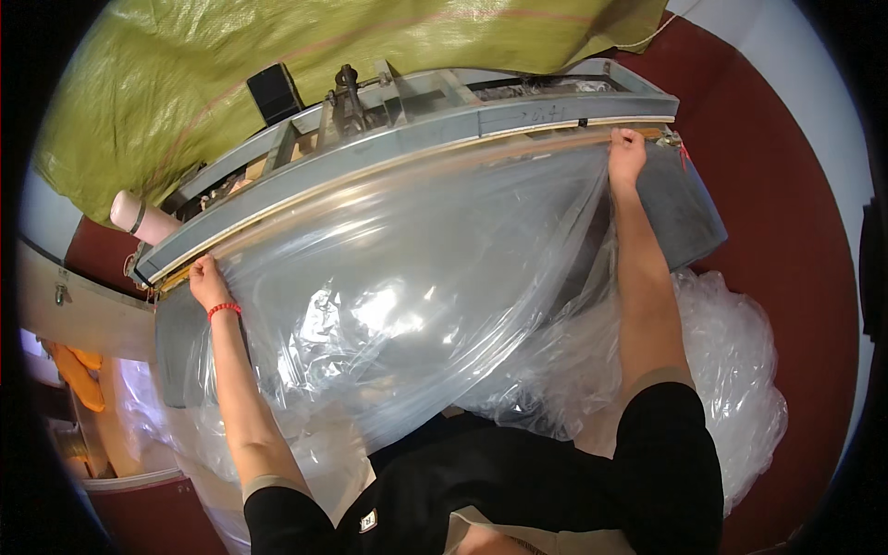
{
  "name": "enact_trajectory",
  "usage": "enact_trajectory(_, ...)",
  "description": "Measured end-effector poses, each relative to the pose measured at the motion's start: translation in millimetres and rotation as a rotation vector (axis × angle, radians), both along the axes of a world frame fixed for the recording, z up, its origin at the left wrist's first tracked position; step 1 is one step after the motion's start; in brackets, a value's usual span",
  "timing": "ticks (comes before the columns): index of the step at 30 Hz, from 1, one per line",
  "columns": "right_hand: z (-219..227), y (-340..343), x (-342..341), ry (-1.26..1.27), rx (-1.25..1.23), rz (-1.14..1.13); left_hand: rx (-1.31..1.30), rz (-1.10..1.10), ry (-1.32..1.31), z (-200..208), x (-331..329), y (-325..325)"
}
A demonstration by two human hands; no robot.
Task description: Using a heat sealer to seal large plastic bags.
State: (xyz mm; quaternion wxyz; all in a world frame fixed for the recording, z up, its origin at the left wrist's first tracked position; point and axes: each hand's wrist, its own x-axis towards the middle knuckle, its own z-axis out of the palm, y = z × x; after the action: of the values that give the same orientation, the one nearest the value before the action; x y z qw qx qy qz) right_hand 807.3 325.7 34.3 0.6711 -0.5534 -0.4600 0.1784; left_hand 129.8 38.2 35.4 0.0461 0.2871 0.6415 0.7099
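Note:
A wide sheet of clear plastic film (398,250) is stretched between my two hands, its far edge lying along the front bar of a long grey metal sealing machine (416,139). My left hand (205,276), with a red bead bracelet at the wrist, is closed on the film's left corner near the machine's left end. At the right end, my right hand (627,157) pinches the film's other corner close against the bar. From there the film hangs in folds toward my body, loose and shiny.
A bunched heap of clear film (735,379) lies on the dark red floor at the right. Behind the machine hangs a yellow-green woven sheet (277,55). A black phone-like slab (275,92) and a pink cylinder (143,217) sit by the frame. At left stands a pale cabinet (88,310).

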Motion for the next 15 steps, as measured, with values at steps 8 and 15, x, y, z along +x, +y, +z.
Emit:
enact_trajectory(8, 16.3, -8.2, -6.4, -0.030, -0.050, -0.172, -0.054, -0.029, -0.094, 4.9, -3.7, -14.5)
enact_trajectory(15, 2.2, 9.7, 12.3, -0.088, -0.027, -0.216, -0.023, 0.018, -0.145, 13.0, 2.1, -10.0)
